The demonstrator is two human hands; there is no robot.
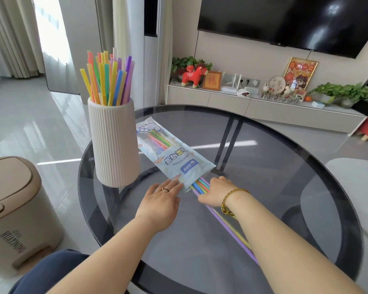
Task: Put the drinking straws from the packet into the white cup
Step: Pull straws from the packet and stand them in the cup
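A ribbed white cup (113,143) stands at the left of the round glass table (285,166), holding several coloured straws (108,79) upright. The pale blue straw packet (170,153) lies flat beside it, its open end toward me. My left hand (160,203) lies flat with straight fingers pressing the packet's near corner. My right hand (216,193) curls its fingers round a bundle of coloured straws (200,186) sticking out of the packet's mouth. Purple and yellow straws (227,225) run under my right forearm toward me.
A beige lidded bin (15,209) stands on the floor to the left of the table. A pale seat edge (357,187) is at the right. A low TV cabinet (263,102) with plants and ornaments lines the far wall.
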